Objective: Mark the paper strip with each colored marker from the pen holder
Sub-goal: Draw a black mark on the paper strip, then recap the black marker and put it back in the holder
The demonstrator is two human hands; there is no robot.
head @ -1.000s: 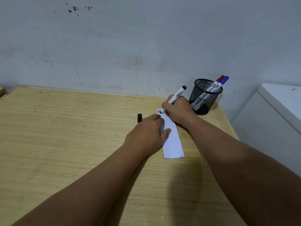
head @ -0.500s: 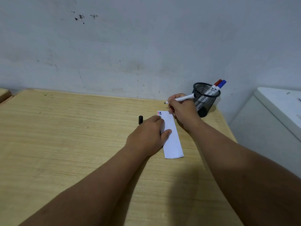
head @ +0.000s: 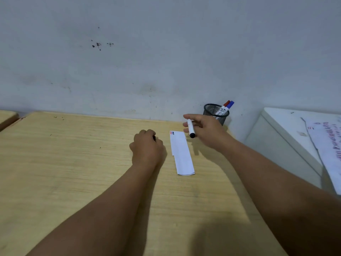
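The white paper strip (head: 181, 154) lies on the wooden table (head: 73, 163), with short red, blue and black lines at its far left corner (head: 172, 133). My right hand (head: 206, 130) hovers over the strip's far end and grips a white black marker (head: 190, 128), which hangs nearly upright with a black end down. My left hand (head: 147, 147) rests left of the strip, fingers curled around the small black cap (head: 154, 138), which just peeks out. The black mesh pen holder (head: 215, 111) stands by the wall behind my right hand, with a red marker (head: 226, 104) and a blue marker (head: 230, 104) in it.
A white cabinet (head: 280, 137) stands right of the table, and a printed sheet (head: 328, 145) lies on top of it. The grey wall runs close behind the table's far edge. A second wooden surface (head: 7, 117) shows at the far left.
My left hand left the strip and moved left onto the black cap. My right hand lifted the marker off the paper and turned it upright; a black line now sits under the blue one.
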